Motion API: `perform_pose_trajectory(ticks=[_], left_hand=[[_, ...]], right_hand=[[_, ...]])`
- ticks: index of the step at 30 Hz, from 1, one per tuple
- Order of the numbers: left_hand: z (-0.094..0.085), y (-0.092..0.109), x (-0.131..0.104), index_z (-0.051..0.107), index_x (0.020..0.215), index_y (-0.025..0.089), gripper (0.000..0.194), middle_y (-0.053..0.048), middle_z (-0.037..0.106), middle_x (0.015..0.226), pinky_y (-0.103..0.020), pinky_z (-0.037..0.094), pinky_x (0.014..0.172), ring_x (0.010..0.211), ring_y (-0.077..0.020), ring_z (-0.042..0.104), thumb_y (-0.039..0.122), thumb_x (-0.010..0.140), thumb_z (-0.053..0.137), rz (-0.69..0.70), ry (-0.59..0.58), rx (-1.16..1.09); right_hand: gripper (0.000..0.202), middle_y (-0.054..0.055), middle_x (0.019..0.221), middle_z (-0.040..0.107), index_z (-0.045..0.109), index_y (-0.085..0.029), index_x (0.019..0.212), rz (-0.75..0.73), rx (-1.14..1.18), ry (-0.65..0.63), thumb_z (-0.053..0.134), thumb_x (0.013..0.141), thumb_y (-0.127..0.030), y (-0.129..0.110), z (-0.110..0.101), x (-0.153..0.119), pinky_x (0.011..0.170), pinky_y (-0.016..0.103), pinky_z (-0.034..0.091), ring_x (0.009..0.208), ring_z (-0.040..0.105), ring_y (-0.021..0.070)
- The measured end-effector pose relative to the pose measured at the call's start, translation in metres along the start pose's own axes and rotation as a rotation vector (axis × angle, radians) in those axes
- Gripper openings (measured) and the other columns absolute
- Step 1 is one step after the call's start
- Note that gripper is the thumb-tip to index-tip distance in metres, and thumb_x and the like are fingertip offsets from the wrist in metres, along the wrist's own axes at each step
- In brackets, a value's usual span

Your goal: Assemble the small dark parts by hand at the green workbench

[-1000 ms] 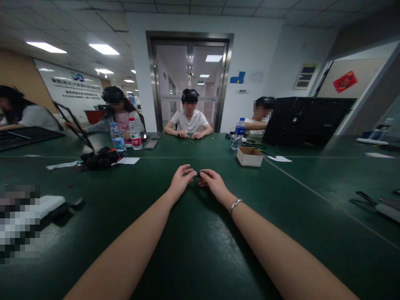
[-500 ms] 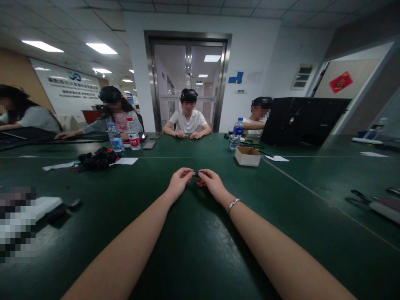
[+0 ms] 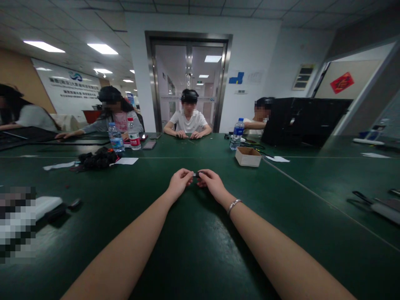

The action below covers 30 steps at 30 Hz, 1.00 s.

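Note:
Between my fingertips is a small black stick with a silvery end (image 3: 196, 175), shaped like a USB stick; my fingers cover much of it. My left hand (image 3: 180, 182) pinches its silvery left end. At the dark right end, my right hand (image 3: 211, 181) grips it between thumb and fingers, and a silver bracelet (image 3: 233, 205) circles that wrist. Both hands are closed and held close together, just above the green table (image 3: 187, 250). Whether the stick is one piece or two, I cannot tell.
An open cardboard box (image 3: 248, 157) and a water bottle (image 3: 237, 134) stand ahead to the right. Ahead left are two bottles (image 3: 134, 135), a black tangled bundle (image 3: 98, 158) and paper (image 3: 126, 161). A black monitor (image 3: 304, 121) stands far right. Several people sit around the table.
My hands stay in nearly the same place. A little more of the stick's silvery end shows between my fingertips now.

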<state>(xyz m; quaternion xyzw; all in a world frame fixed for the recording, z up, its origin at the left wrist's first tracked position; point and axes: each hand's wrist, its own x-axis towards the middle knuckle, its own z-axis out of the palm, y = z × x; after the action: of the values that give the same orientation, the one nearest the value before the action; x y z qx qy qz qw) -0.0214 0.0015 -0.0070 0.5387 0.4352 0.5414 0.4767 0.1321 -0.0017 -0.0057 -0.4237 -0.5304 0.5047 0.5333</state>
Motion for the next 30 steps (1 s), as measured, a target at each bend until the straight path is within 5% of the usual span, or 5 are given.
perform_pose_trajectory(ticks=[7,10,16,26,30], left_hand=[[-0.0019,0.0002,-0.003,0.063,0.089,0.017,0.034,-0.006,0.066,0.093,-0.034,0.047,0.086,0.088,-0.0174,0.063,0.027,0.06,0.077,0.154,0.011,0.0],[0.0002,0.0001,-0.0016,0.059,0.103,0.018,0.045,-0.007,0.065,0.097,-0.031,0.048,0.078,0.083,-0.0159,0.063,0.03,0.063,0.076,0.056,0.071,-0.04],[0.002,0.0019,-0.001,0.063,0.076,0.014,0.03,-0.004,0.063,0.072,-0.025,0.044,0.06,0.065,-0.013,0.059,0.043,0.074,0.065,-0.047,-0.025,0.02],[-0.0017,0.0063,-0.006,0.066,0.085,0.016,0.02,-0.007,0.068,0.095,-0.033,0.046,0.088,0.09,-0.0178,0.063,0.019,0.066,0.071,0.093,-0.037,0.073],[0.0019,0.0052,-0.0031,0.062,0.095,0.016,0.033,-0.007,0.066,0.095,-0.03,0.048,0.077,0.083,-0.0165,0.064,0.027,0.066,0.072,0.017,0.025,0.005]], right_hand=[[0.022,0.0,0.07,0.065,0.061,-0.017,0.091,0.012,0.006,-0.013,0.068,0.074,-0.031,0.0017,0.0002,0.002,0.054,0.022,0.051,0.056,0.061,0.0093],[0.023,0.0,0.068,0.064,0.061,-0.017,0.091,0.009,0.003,-0.007,0.068,0.074,-0.03,0.0003,0.0011,0.0009,0.054,0.022,0.051,0.056,0.061,0.0096],[0.023,0.0,0.071,0.065,0.062,-0.017,0.091,-0.008,-0.026,-0.009,0.067,0.074,-0.031,-0.0001,0.0003,-0.0004,0.056,0.023,0.051,0.058,0.061,0.0102],[0.022,0.0,0.071,0.065,0.061,-0.016,0.092,0.007,-0.011,-0.005,0.067,0.074,-0.028,-0.0006,0.0007,0.0003,0.056,0.022,0.051,0.057,0.061,0.0094],[0.025,0.001,0.071,0.065,0.062,-0.016,0.091,-0.005,-0.016,-0.009,0.069,0.073,-0.032,0.0015,0.0003,0.0013,0.055,0.022,0.051,0.058,0.061,0.0102]])
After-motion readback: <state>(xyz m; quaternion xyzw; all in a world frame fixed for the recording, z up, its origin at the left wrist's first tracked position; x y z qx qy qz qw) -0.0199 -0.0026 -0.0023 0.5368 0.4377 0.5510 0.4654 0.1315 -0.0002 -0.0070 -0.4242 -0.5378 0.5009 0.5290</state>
